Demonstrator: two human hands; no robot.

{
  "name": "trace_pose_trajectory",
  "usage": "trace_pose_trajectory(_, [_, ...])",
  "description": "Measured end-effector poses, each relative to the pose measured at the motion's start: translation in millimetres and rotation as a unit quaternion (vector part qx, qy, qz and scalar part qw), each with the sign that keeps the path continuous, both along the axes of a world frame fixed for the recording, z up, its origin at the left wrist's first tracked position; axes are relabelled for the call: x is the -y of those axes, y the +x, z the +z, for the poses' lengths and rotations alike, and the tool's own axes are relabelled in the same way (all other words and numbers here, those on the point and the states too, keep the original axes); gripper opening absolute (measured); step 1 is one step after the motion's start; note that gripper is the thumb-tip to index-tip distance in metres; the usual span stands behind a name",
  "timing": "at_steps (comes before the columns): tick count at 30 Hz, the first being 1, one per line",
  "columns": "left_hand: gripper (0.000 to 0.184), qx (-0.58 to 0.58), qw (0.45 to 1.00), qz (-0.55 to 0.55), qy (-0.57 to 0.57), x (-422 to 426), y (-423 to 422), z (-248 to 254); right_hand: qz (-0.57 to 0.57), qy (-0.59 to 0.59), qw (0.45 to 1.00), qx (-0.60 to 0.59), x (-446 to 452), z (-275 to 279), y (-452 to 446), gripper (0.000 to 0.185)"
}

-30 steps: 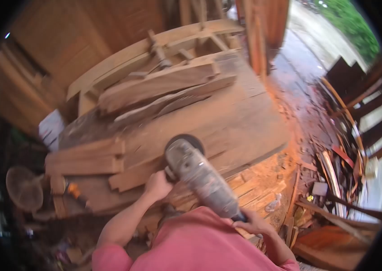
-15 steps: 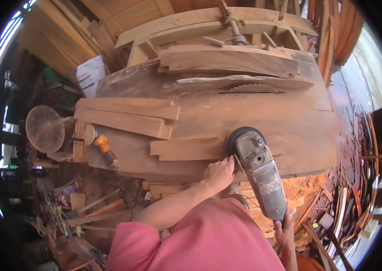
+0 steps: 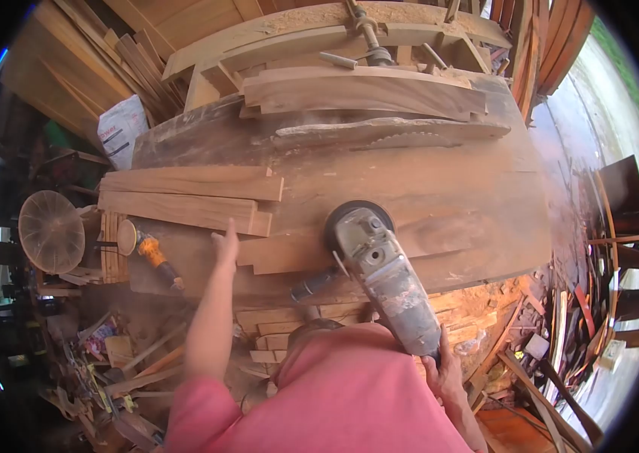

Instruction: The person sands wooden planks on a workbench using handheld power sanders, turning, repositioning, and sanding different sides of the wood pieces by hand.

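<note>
l hand empty, unclenched; r hand clamped on rear of sander, long axis diag., disc fwd-left.

Table: wooden top, worn, coated with brown dust. Far side: 1 broad board, laid lengthwise. Just nearer: 1 slat with a ragged pale edge — and, close beside it, a toothed blade, dusty; whether it lies flat or comes up through the top cannot be determined. Left side: at least 2 planks, side by side, ends uneven. Near edge: 1 notched workpiece, lengthwise. Near left corner: 1 orange sander, set aslant.
</note>
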State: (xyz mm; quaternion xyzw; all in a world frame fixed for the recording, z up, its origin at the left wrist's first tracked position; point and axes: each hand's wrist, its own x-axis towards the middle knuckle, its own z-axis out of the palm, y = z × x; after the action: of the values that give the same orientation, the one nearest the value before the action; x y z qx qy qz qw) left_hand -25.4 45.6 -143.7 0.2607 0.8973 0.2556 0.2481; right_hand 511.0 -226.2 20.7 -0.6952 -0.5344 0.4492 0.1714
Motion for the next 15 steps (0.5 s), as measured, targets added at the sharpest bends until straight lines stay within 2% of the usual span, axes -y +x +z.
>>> trace_pose_trajectory(3, [0.099, 0.208, 0.974, 0.086, 0.016, -27.8, -5.6, 29.2, -0.042, -0.003, 0.999, -0.015, 12.4, 0.4, 16.2, 0.083])
trace_pose_trajectory(4, [0.099, 0.259, 0.959, 0.096, 0.064, -36.6, -1.7, 33.2, -0.058, 0.003, 0.998, -0.019, 18.6, -2.4, 24.3, 0.082])
trace_pose_trajectory(7, [0.098, 0.249, 0.966, 0.048, 0.055, -73.0, -5.7, 24.0, -0.065, 0.003, 0.998, 0.021, 32.3, -2.2, 47.9, 0.079])
trace_pose_trajectory(8, [0.098, 0.248, 0.967, 0.032, 0.042, -92.1, -5.0, 26.6, -0.115, 0.013, 0.993, -0.008, 40.6, -11.6, 53.0, 0.079])
trace_pose_trajectory(9, [0.099, 0.25, 0.968, 0.024, 0.024, -100.2, 4.0, 37.7, -0.097, 0.041, 0.994, -0.013, 33.4, -3.2, 51.5, 0.082])
trace_pose_trajectory(10, [0.099, 0.252, 0.968, 0.021, 0.005, -91.6, 8.4, 39.4, -0.085, 0.02, 0.996, 0.014, 42.3, -3.9, 59.9, 0.083])
trace_pose_trajectory(12, [0.086, 0.156, 0.987, -0.037, 0.002, -88.2, 8.6, 21.2, -0.08, 0.015, 0.996, 0.027, 38.2, -11.6, 63.3, 0.083])
trace_pose_trajectory(13, [0.079, 0.104, 0.992, -0.065, -0.003, -78.9, 16.0, 27.7, -0.08, 0.013, 0.997, 0.014, 36.7, -8.5, 58.2, 0.083])
trace_pose_trajectory(14, [0.066, 0.111, 0.978, -0.168, 0.045, -60.7, 27.5, 30.2, -0.082, 0.009, 0.997, 0.002, 38.1, -5.6, 52.2, 0.083])
trace_pose_trajectory(15, [0.053, 0.117, 0.952, -0.269, 0.09, -31.2, 59.7, 58.7, -0.073, 0.012, 0.997, -0.008, 38.1, -3.7, 45.8, 0.083])
